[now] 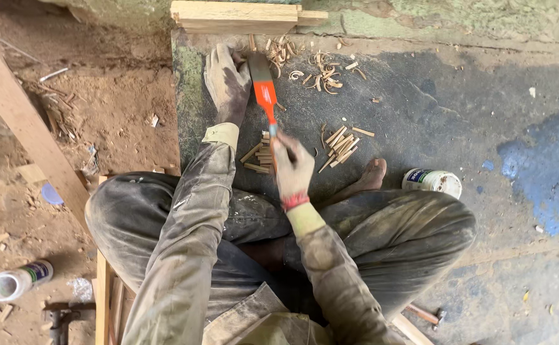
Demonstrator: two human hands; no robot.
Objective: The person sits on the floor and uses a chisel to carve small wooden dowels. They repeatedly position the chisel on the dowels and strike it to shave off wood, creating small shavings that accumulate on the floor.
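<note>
You're mid-paring: your right hand (292,167) is closed round the orange-handled chisel (263,89), your left hand (226,80) lies flat beside its blade; next push needs steady pressure.

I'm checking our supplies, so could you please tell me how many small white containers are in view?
2. One white container lies on the dark slab beside the person's bare foot; the other white container lies on the dirt at lower left. More may be hidden.
</note>
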